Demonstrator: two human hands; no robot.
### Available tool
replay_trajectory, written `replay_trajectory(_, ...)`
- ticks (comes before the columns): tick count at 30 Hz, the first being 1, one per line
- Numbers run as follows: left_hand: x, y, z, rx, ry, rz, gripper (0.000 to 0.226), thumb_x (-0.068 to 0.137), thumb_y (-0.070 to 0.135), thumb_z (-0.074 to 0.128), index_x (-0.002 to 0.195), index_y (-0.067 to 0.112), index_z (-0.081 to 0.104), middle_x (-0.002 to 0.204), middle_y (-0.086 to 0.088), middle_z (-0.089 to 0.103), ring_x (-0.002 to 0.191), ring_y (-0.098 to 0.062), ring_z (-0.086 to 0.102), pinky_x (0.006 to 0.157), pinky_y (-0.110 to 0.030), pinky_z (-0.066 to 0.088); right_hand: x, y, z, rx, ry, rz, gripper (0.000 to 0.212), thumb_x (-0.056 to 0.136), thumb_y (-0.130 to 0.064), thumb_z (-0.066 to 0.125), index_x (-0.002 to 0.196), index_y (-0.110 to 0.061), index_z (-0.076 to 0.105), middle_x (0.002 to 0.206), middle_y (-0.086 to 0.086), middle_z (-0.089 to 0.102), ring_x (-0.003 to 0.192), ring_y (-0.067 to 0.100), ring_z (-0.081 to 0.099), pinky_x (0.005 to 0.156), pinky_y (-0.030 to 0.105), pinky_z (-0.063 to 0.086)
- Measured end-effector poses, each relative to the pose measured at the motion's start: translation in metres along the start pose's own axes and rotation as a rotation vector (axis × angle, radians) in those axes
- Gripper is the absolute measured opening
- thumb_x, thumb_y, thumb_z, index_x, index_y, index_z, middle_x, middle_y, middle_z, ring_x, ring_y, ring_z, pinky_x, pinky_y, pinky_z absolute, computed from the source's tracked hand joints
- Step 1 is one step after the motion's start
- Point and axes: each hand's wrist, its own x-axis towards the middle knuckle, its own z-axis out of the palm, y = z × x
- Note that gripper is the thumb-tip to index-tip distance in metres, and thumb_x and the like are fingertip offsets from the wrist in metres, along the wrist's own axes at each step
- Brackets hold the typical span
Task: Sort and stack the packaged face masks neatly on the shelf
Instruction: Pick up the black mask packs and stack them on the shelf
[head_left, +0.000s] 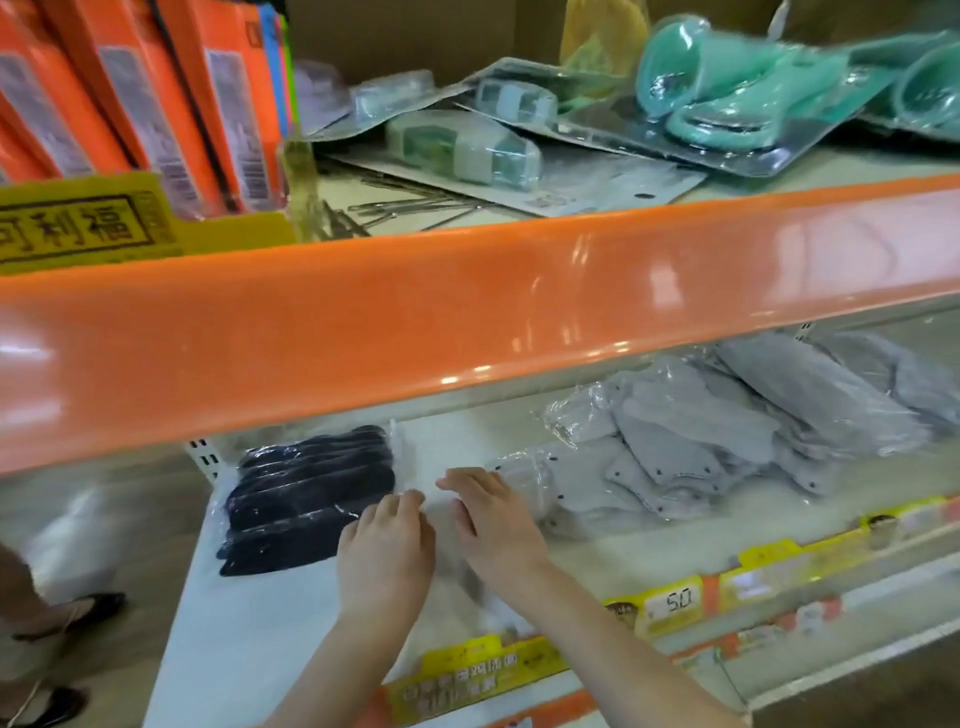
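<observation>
1. My left hand (387, 551) and right hand (493, 525), fingers straight, press a clear pack lower centre on the shelf (249, 623).
2. Black mask stack (306, 499) lies just left, long axis left-right; left hand nearer.
3. Grey mask pile (701, 447) sits right, untidy.

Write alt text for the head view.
Two hands, left hand and right hand, rest on a clear packet between the black mask pack and a loose pile of grey mask packs on the lower shelf.
</observation>
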Motion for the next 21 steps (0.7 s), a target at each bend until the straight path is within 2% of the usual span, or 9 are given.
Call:
replay_trajectory(1, 0.001, 0.011, 0.004, -0.023, 0.012, 0.032, 0.009, 0.068, 0.014, 0.069, 0.077, 0.016, 0.067, 0.068, 0.001, 0.065, 0.062, -0.026, 0.066, 0.053, -0.035, 0.050, -0.005, 0.011, -0.007, -0.015, 0.043, 0.003, 0.048, 0.084, -0.028, 0.029, 0.108, -0.013, 0.068, 0.114, 0.001, 0.065, 0.105, 0.021, 0.058, 0.087, 0.033, 0.051)
replay_trajectory(2, 0.001, 0.023, 0.006, -0.054, 0.018, 0.057, 0.011, 0.073, 0.020, 0.057, 0.077, 0.018, 0.067, 0.069, 0.003, 0.065, 0.063, -0.025, 0.066, 0.053, -0.034, 0.050, -0.011, 0.021, -0.016, -0.022, 0.086, 0.013, 0.041, 0.084, -0.025, 0.034, 0.104, -0.014, 0.069, 0.109, -0.001, 0.067, 0.100, 0.020, 0.060, 0.080, 0.032, 0.054)
replay_trajectory(4, 0.002, 0.046, 0.014, -0.112, 0.032, 0.116, 0.027, 0.074, 0.023, 0.041, 0.081, 0.019, 0.067, 0.075, 0.004, 0.066, 0.064, -0.022, 0.065, 0.054, -0.032, 0.050, -0.019, 0.042, -0.034, -0.035, 0.138, 0.040, 0.036, 0.082, -0.021, 0.040, 0.099, -0.015, 0.070, 0.103, -0.002, 0.067, 0.093, 0.018, 0.061, 0.072, 0.029, 0.055)
replay_trajectory(8, 0.004, 0.091, 0.031, -0.200, 0.013, 0.228, 0.032, 0.072, 0.021, 0.041, 0.090, 0.018, 0.067, 0.090, 0.004, 0.068, 0.069, -0.020, 0.065, 0.055, -0.030, 0.049, -0.033, 0.074, -0.070, -0.120, 0.174, 0.089, 0.037, 0.081, -0.020, 0.039, 0.101, -0.017, 0.069, 0.106, -0.002, 0.066, 0.093, 0.019, 0.063, 0.074, 0.027, 0.053)
replay_trajectory(11, 0.007, 0.122, 0.041, -0.213, -0.008, 0.276, 0.035, 0.070, 0.022, 0.040, 0.090, 0.018, 0.068, 0.092, 0.004, 0.067, 0.074, -0.020, 0.064, 0.061, -0.030, 0.048, -0.039, 0.102, -0.092, -0.182, 0.190, 0.114, 0.037, 0.079, -0.018, 0.039, 0.102, -0.016, 0.068, 0.107, -0.001, 0.064, 0.095, 0.021, 0.060, 0.078, 0.033, 0.051)
replay_trajectory(13, 0.009, 0.142, 0.046, -0.231, -0.021, 0.304, 0.034, 0.069, 0.023, 0.040, 0.091, 0.020, 0.066, 0.093, 0.006, 0.067, 0.081, -0.017, 0.062, 0.066, -0.028, 0.046, -0.043, 0.121, -0.107, -0.248, 0.204, 0.133, 0.036, 0.079, -0.019, 0.040, 0.102, -0.015, 0.068, 0.105, -0.001, 0.064, 0.094, 0.022, 0.059, 0.079, 0.031, 0.048)
replay_trajectory(16, 0.012, 0.169, 0.053, -0.264, -0.040, 0.341, 0.030, 0.069, 0.024, 0.042, 0.091, 0.023, 0.062, 0.093, 0.006, 0.065, 0.086, -0.016, 0.059, 0.067, -0.029, 0.047, -0.047, 0.146, -0.125, -0.311, 0.234, 0.176, 0.035, 0.076, -0.028, 0.046, 0.103, -0.017, 0.066, 0.105, -0.001, 0.063, 0.097, 0.018, 0.053, 0.078, 0.033, 0.050)
replay_trajectory(18, 0.015, 0.186, 0.056, -0.249, -0.053, 0.344, 0.031, 0.069, 0.023, 0.042, 0.088, 0.019, 0.065, 0.093, 0.004, 0.066, 0.086, -0.019, 0.062, 0.067, -0.030, 0.049, -0.052, 0.160, -0.133, -0.358, 0.213, 0.176, 0.042, 0.071, -0.034, 0.048, 0.107, -0.018, 0.061, 0.110, 0.003, 0.063, 0.101, 0.020, 0.053, 0.078, 0.036, 0.054)
replay_trajectory(21, 0.015, 0.207, 0.061, -0.218, -0.060, 0.324, 0.031, 0.073, 0.024, 0.042, 0.089, 0.015, 0.068, 0.095, 0.001, 0.067, 0.093, -0.022, 0.060, 0.074, -0.033, 0.044, -0.060, 0.173, -0.139, -0.395, 0.154, 0.190, 0.053, 0.063, -0.038, 0.053, 0.113, -0.018, 0.054, 0.116, 0.010, 0.062, 0.100, 0.030, 0.062, 0.078, 0.041, 0.056)
